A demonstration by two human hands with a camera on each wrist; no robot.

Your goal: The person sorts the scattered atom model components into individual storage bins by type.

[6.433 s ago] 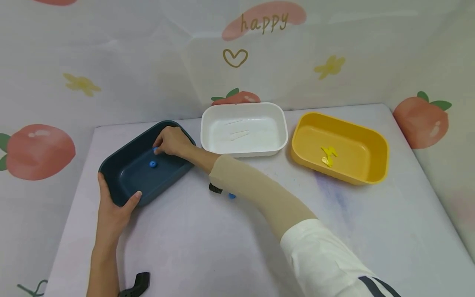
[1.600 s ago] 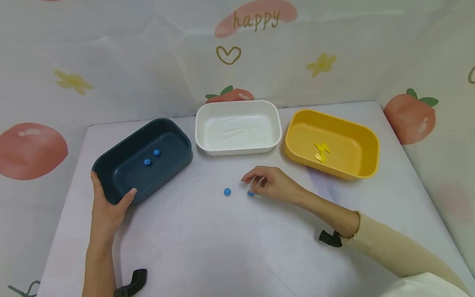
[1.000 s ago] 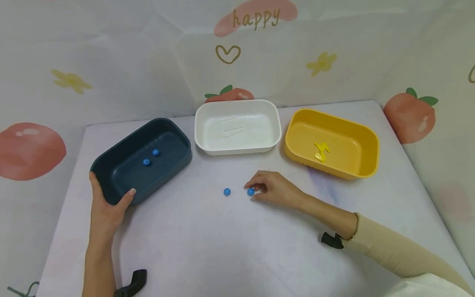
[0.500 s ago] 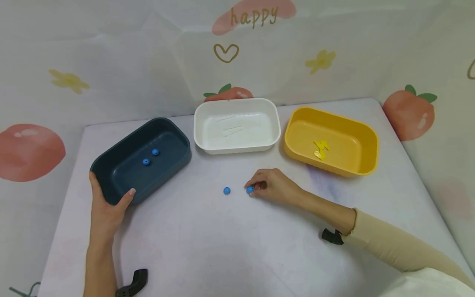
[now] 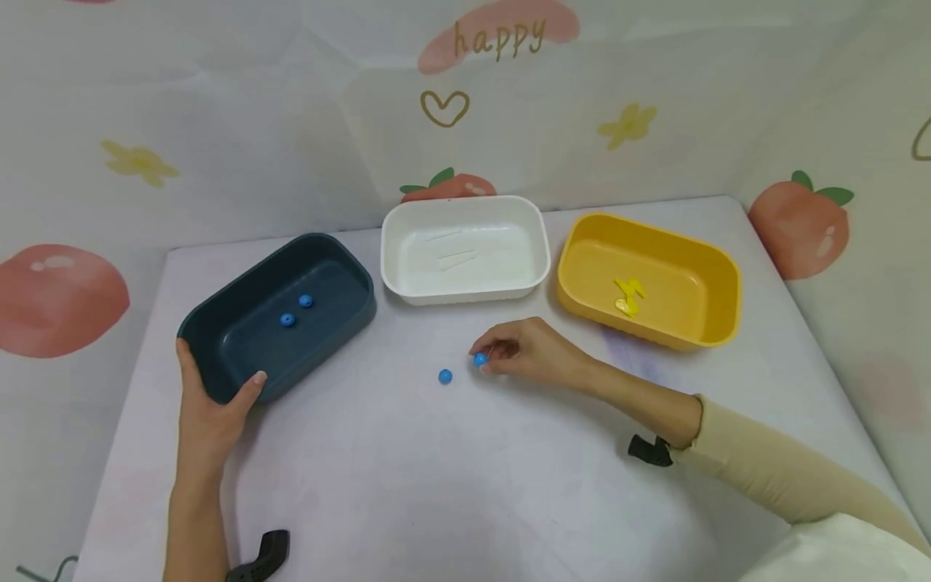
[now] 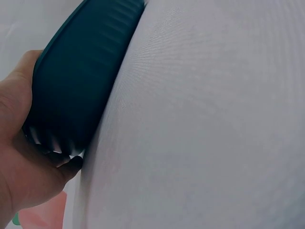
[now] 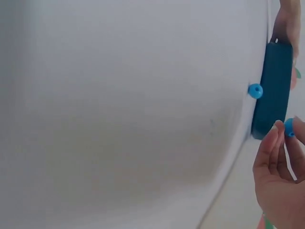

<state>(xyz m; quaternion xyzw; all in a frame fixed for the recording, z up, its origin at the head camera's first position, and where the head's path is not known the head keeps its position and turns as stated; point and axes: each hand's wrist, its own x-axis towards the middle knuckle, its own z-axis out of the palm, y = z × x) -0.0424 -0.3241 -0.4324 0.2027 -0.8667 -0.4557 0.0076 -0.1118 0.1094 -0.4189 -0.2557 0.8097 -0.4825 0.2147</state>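
My right hand (image 5: pixel 537 352) pinches a blue bead (image 5: pixel 479 360) between thumb and fingertips, just over the white table in the middle. A second blue bead (image 5: pixel 445 377) lies on the table slightly to its left; in the right wrist view this bead (image 7: pixel 255 90) shows its hole. On the left, my left hand (image 5: pixel 211 424) grips the near-left corner of a dark blue tray (image 5: pixel 243 343), thumb along the near wall. The left wrist view has its fingers wrapped round the tray's end. Inside that tray lie two more blue beads (image 5: pixel 288 320).
A white tray (image 5: pixel 465 296) with several thin pale sticks stands at the back centre. To its right is a yellow tray (image 5: pixel 698 315) holding small yellow pieces (image 5: pixel 629 296). A printed cloth wall (image 5: pixel 291 121) rises behind the table.
My right hand was in the dark blue tray with a bead, then moved right to a bead on the table. It has since pinched that bead and moved it slightly up-left. My left hand stays put.
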